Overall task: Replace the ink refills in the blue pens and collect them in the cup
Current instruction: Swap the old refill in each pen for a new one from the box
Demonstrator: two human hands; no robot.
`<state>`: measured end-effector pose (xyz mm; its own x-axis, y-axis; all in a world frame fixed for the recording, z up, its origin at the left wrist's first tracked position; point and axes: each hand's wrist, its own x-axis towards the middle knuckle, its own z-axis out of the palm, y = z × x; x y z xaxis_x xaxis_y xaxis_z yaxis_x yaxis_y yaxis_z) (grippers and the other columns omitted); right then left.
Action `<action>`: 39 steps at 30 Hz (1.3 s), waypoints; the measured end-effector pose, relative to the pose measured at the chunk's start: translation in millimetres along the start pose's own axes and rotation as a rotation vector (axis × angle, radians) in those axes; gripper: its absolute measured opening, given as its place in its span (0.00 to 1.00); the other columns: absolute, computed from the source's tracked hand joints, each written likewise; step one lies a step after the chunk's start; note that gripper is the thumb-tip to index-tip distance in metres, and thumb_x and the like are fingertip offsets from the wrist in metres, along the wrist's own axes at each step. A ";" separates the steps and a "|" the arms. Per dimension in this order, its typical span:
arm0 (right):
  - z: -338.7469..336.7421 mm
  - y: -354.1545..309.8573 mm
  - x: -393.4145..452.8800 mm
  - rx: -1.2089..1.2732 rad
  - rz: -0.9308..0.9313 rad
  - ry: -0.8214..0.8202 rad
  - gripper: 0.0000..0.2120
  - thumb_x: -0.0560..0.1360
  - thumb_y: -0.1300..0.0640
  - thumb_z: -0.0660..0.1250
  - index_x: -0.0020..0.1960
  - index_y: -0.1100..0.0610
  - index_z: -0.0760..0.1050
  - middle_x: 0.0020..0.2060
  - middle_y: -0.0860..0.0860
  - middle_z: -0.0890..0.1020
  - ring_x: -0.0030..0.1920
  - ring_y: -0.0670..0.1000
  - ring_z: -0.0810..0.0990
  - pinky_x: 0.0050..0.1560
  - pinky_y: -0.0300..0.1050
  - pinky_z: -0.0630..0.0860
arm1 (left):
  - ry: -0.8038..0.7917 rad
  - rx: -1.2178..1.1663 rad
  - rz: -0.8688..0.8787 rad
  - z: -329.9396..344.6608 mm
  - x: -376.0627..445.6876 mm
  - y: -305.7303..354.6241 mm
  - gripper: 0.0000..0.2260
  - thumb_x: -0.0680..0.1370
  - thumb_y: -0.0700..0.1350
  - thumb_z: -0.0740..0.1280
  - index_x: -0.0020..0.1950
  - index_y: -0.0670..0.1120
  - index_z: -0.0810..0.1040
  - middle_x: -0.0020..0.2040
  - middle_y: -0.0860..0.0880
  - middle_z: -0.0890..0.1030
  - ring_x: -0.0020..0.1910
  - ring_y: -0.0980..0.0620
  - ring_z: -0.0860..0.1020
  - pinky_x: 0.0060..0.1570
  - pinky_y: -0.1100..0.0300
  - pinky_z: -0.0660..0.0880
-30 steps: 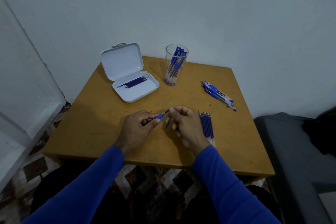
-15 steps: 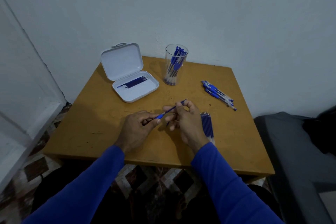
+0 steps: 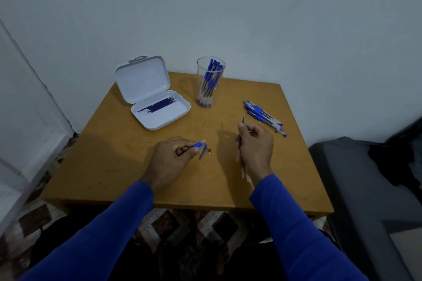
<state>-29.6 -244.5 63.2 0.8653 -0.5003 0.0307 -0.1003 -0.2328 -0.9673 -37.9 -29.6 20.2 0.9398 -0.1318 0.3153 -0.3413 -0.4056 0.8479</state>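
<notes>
**Pen barrel and refill held apart over the wooden table**

Refill [image 3: 243, 121] and barrel sit in separate hands. We see the right hand [image 3: 255, 143] with its fingers curled round the thin blue refill, whose top end pokes up above the thumb; the fingers are clamped on it. The left hand [image 3: 170, 158] pinches the pen barrel [image 3: 198, 144] between thumb and forefinger, its blue grip end showing past the fingertips. Just beside that end a blue cap [image 3: 202, 151] and a tiny metal tip [image 3: 209, 150] lie on the table [image 3: 114, 166], between our two hands.

No brand, label or writing is readable on anything here; the pens are too small for that.

The clear cup [image 3: 210, 82] stands upright near the table's far edge and holds a bunch of blue pens, caps up. To its left a white case [image 3: 157, 107] lies open, its lid tilted back toward the wall, with a few dark blue refills in its tray. To the cup's right, well apart from it, a loose pile of blue pens [image 3: 263, 117] lies on the wood near the right hand. Under the right wrist a bundle of refills [image 3: 243, 171] is partly hidden, only pale ends showing.

Both our sleeves are blue. A dark grey seat [image 3: 365, 189] stands to the right of the table, and patterned tiles [image 3: 173, 223] show below its near edge.
</notes>
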 end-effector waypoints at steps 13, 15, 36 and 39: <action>-48.7 42.9 13.9 -0.530 0.079 0.010 0.09 0.80 0.49 0.69 0.55 0.53 0.82 0.41 0.45 0.79 0.41 0.43 0.77 0.37 0.37 0.74 | -0.017 -0.012 0.015 30.9 1.6 8.0 0.08 0.77 0.46 0.74 0.56 0.50 0.86 0.40 0.56 0.83 0.40 0.52 0.78 0.38 0.61 0.75; -47.4 47.5 13.2 -0.550 0.082 -0.003 0.09 0.80 0.49 0.69 0.56 0.53 0.82 0.42 0.45 0.79 0.40 0.42 0.77 0.37 0.37 0.74 | -0.008 0.002 0.013 31.3 0.7 7.2 0.08 0.77 0.46 0.74 0.56 0.50 0.86 0.40 0.56 0.83 0.39 0.52 0.78 0.38 0.61 0.75; -33.7 33.8 -4.6 -0.924 -0.022 -0.116 0.33 0.73 0.31 0.69 0.67 0.54 0.74 0.62 0.51 0.71 0.56 0.49 0.74 0.54 0.46 0.79 | 0.002 -0.008 0.000 29.5 -0.7 4.2 0.10 0.77 0.47 0.73 0.57 0.50 0.86 0.41 0.54 0.83 0.41 0.51 0.79 0.41 0.52 0.79; -31.9 33.9 -4.2 -0.929 -0.014 -0.121 0.32 0.73 0.32 0.69 0.67 0.54 0.74 0.62 0.52 0.71 0.56 0.49 0.75 0.55 0.47 0.80 | -0.001 -0.011 0.003 29.8 -1.0 3.9 0.09 0.77 0.47 0.74 0.57 0.50 0.86 0.41 0.54 0.83 0.41 0.51 0.79 0.41 0.51 0.79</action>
<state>-52.3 -276.9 38.3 0.9095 -0.4141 -0.0360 -0.3962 -0.8375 -0.3762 -39.8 -58.0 10.5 0.9389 -0.1333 0.3172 -0.3439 -0.3951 0.8518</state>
